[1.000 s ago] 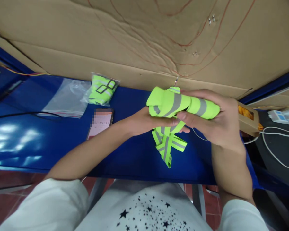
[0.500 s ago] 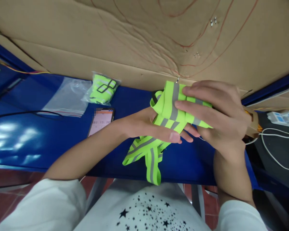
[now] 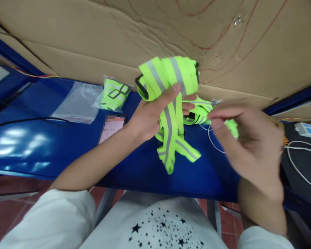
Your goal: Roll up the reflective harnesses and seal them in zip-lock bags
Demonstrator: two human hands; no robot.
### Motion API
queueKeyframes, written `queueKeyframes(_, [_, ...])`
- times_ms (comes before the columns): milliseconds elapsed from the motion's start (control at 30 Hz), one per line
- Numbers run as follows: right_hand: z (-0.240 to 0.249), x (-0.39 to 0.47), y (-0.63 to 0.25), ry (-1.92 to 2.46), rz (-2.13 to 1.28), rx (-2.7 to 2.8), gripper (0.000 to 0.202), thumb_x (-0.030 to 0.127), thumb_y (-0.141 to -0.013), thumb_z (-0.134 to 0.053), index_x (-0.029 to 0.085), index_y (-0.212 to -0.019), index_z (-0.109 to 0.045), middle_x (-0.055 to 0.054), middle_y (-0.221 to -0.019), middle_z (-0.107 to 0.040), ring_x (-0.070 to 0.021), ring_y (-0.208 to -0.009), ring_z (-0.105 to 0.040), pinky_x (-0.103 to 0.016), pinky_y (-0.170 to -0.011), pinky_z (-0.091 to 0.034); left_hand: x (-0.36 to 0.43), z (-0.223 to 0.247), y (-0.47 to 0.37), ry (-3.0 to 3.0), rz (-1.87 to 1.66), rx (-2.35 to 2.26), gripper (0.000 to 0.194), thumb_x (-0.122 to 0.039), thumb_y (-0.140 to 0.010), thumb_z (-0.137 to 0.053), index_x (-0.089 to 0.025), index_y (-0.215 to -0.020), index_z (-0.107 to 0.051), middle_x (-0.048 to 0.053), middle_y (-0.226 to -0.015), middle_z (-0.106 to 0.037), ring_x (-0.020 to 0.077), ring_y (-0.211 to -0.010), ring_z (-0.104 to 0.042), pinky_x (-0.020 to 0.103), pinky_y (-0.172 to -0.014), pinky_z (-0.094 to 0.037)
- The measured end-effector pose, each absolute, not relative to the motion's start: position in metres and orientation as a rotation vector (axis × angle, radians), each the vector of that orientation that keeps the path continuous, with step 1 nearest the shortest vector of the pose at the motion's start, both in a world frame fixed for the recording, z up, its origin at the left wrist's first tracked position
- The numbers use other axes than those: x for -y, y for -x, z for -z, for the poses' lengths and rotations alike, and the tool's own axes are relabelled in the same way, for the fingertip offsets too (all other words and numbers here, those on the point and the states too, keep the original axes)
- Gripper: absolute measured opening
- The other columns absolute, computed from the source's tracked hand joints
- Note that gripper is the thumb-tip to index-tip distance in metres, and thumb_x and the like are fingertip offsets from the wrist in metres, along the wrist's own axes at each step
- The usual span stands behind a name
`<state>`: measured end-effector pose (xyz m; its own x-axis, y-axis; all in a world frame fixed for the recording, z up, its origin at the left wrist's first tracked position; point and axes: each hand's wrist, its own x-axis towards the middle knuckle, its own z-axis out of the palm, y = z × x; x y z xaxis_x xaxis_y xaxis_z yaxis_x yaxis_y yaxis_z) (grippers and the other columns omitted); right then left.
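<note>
My left hand [image 3: 155,112] is wrapped around a bundle of reflective straps [image 3: 186,74], neon yellow-green with grey stripes and black edging. Its upper part is folded into a thick roll under my thumb. Loose strap ends [image 3: 168,138] hang below over the table. To the right, my right hand [image 3: 246,141] is blurred, thumb and forefinger pinched together, apart from the bundle. Behind its fingertips lies a second heap of neon straps [image 3: 197,112]; whether the fingers grip any of it cannot be made out.
On the blue table [image 3: 75,148] lie a packed clear bag [image 3: 114,95] of neon material, clear plastic bags [image 3: 77,103] and a phone [image 3: 112,128] showing a timer. A cardboard panel [image 3: 80,45] stands behind. White cables [image 3: 298,166] and a power strip [image 3: 308,130] are at right.
My left hand has lifted and turned the strap bundle upward. My right hand has left it, moving right and down into a pinch. The second strap heap has come into view.
</note>
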<state>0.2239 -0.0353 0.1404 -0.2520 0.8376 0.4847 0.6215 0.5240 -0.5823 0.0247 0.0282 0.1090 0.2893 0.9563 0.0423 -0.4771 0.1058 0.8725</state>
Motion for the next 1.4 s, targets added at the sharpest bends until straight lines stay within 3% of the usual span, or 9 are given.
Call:
queueKeyframes(100, [-0.091,0.044,-0.207,1.250,-0.683,2.175,0.022,0.043,-0.096,-0.069,0.024,-0.107,-0.067,-0.003,-0.098,-0.074,-0.0179,-0.080,-0.071,-0.034,-0.072,-0.059,-0.031,-0.112,-0.025,-0.895,-1.408,-0.622,0.028,-0.039,-0.104,-0.058,-0.016,-0.109,-0.073,0.006,-0.111,-0.079,0.0179,-0.097,-0.076,0.029,-0.089,-0.062])
queueKeyframes(200, [-0.042,0.048,-0.197,1.408,-0.608,2.107,0.048,0.048,-0.089,-0.077,0.022,-0.124,-0.058,-0.010,-0.118,-0.071,-0.0260,-0.103,-0.071,-0.042,-0.085,-0.059,-0.033,-0.114,-0.023,-0.879,-1.557,-0.574,0.030,-0.037,-0.106,-0.054,-0.013,-0.109,-0.072,0.006,-0.110,-0.077,0.0141,-0.093,-0.072,0.026,-0.088,-0.060])
queueKeyframes(333, [-0.012,0.048,-0.189,1.463,-0.271,1.889,0.050,0.041,-0.090,-0.076,0.021,-0.129,-0.051,-0.016,-0.130,-0.061,-0.0313,-0.125,-0.060,-0.051,-0.103,-0.051,-0.033,-0.117,-0.020,-0.848,-1.611,-0.511,0.030,-0.038,-0.108,-0.052,-0.013,-0.111,-0.069,0.007,-0.111,-0.075,0.0124,-0.092,-0.069,0.025,-0.090,-0.058])
queueKeyframes(400, [-0.008,0.046,-0.185,1.453,-0.328,1.909,0.053,0.043,-0.088,-0.078,0.022,-0.130,-0.052,-0.015,-0.129,-0.064,-0.0313,-0.121,-0.062,-0.050,-0.099,-0.052,-0.032,-0.120,-0.017,-0.838,-1.606,-0.485,0.031,-0.037,-0.108,-0.050,-0.012,-0.113,-0.068,0.007,-0.112,-0.074,0.0124,-0.093,-0.069,0.026,-0.091,-0.058])
queueKeyframes(567, [-0.006,0.044,-0.180,1.368,-0.192,1.988,0.004,0.025,-0.099,-0.060,0.023,-0.096,-0.063,-0.007,-0.098,-0.074,-0.0253,-0.095,-0.070,-0.044,-0.087,-0.052,-0.036,-0.128,-0.004,-0.903,-1.642,-0.508,0.037,-0.042,-0.108,-0.049,-0.011,-0.113,-0.070,0.006,-0.114,-0.072,0.0126,-0.098,-0.068,0.026,-0.095,-0.056])
queueKeyframes(867, [-0.010,0.062,-0.208,1.243,0.083,1.632,0.021,0.022,-0.094,-0.065,0.030,-0.113,-0.071,-0.006,-0.097,-0.078,-0.0221,-0.072,-0.073,-0.036,-0.065,-0.058,-0.062,-0.107,-0.003,-0.932,-1.644,-0.753,0.033,-0.044,-0.106,-0.052,-0.016,-0.114,-0.066,0.003,-0.112,-0.077,0.0168,-0.098,-0.069,0.033,-0.092,-0.056])
queueKeyframes(1067, [-0.018,0.052,-0.225,1.338,0.257,1.404,0.032,0.021,-0.097,-0.055,0.028,-0.126,-0.065,-0.011,-0.116,-0.072,-0.0293,-0.101,-0.073,-0.047,-0.087,-0.059,-0.054,-0.091,-0.018,-0.970,-1.542,-0.701,0.026,-0.051,-0.102,-0.059,-0.028,-0.112,-0.066,-0.005,-0.112,-0.077,0.0190,-0.106,-0.067,0.033,-0.095,-0.054])
queueKeyframes(1200, [-0.022,0.048,-0.231,1.214,0.395,1.564,0.035,0.011,-0.093,-0.054,0.027,-0.125,-0.058,-0.013,-0.122,-0.068,-0.0309,-0.119,-0.066,-0.051,-0.098,-0.054,-0.049,-0.098,-0.018,-0.956,-1.564,-0.692,0.030,-0.049,-0.103,-0.057,-0.023,-0.113,-0.067,-0.003,-0.114,-0.077,0.0199,-0.109,-0.067,0.032,-0.097,-0.054])
queueKeyframes(1400, [-0.013,0.061,-0.207,0.906,0.390,2.098,0.029,0.005,-0.091,-0.064,0.025,-0.112,-0.065,-0.004,-0.104,-0.075,-0.0155,-0.084,-0.068,-0.030,-0.073,-0.050,-0.064,-0.110,-0.003,-0.842,-1.595,-0.709,0.040,-0.048,-0.106,-0.047,-0.017,-0.109,-0.071,0.005,-0.117,-0.076,0.0176,-0.102,-0.071,0.025,-0.085,-0.057])
